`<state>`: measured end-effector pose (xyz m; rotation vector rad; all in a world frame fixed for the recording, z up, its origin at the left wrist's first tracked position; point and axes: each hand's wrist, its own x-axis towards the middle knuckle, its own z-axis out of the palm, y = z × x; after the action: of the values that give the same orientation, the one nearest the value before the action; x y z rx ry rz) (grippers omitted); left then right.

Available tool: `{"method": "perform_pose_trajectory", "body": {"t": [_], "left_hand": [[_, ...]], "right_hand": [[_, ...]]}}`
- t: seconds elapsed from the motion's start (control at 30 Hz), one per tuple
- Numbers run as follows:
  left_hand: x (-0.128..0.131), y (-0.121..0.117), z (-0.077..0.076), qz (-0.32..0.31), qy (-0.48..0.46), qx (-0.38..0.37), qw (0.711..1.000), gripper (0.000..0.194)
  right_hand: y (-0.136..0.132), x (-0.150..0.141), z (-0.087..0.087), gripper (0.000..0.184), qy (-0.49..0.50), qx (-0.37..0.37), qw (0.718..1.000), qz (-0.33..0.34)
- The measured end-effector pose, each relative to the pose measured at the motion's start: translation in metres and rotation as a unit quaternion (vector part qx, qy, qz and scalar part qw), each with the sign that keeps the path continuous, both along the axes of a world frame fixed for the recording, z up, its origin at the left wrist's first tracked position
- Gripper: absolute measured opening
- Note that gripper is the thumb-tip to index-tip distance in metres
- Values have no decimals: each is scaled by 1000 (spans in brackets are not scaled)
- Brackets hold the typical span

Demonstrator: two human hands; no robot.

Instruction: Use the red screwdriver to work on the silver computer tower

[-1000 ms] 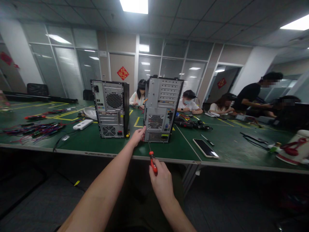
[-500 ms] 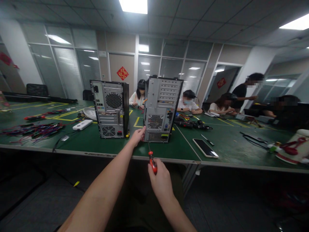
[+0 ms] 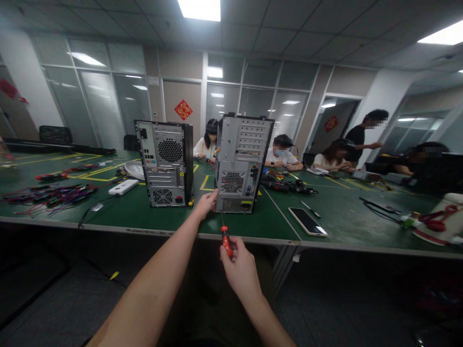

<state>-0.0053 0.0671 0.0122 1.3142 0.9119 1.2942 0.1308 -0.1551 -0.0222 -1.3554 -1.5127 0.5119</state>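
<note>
A grey computer case (image 3: 235, 166) stands upright on the green table with its rear panel facing me. My left hand (image 3: 206, 204) is closed at the lower left edge of this case; some of its fingers are hidden behind that side. In my right hand (image 3: 241, 262) is a screwdriver (image 3: 226, 241) with a red and black handle, held between thumb and fingers. Its thin shaft points up at the bottom left corner of the rear panel, where the tip seems to meet the case. To the left stands a second computer case (image 3: 164, 164), also rear side forward.
A phone (image 3: 306, 221) and a slim dark tool (image 3: 310, 209) lie to the right on the table (image 3: 202, 224). Farther left are a white power strip (image 3: 123, 187) and a heap of cables (image 3: 54, 195). Black cords (image 3: 289, 185) lie behind. Several people sit across the table.
The screwdriver handle has shifted slightly up and left, and my right fingers have loosened and moved around it. My left hand and both cases stay in place.
</note>
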Motion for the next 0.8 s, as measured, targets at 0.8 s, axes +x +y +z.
{"method": "perform_pose_trajectory", "body": {"t": [0.8], "left_hand": [[-1, -4, 3, -3, 8, 6, 1000, 69]], "right_hand": [[-4, 1, -4, 35, -217, 91, 970, -56]]}}
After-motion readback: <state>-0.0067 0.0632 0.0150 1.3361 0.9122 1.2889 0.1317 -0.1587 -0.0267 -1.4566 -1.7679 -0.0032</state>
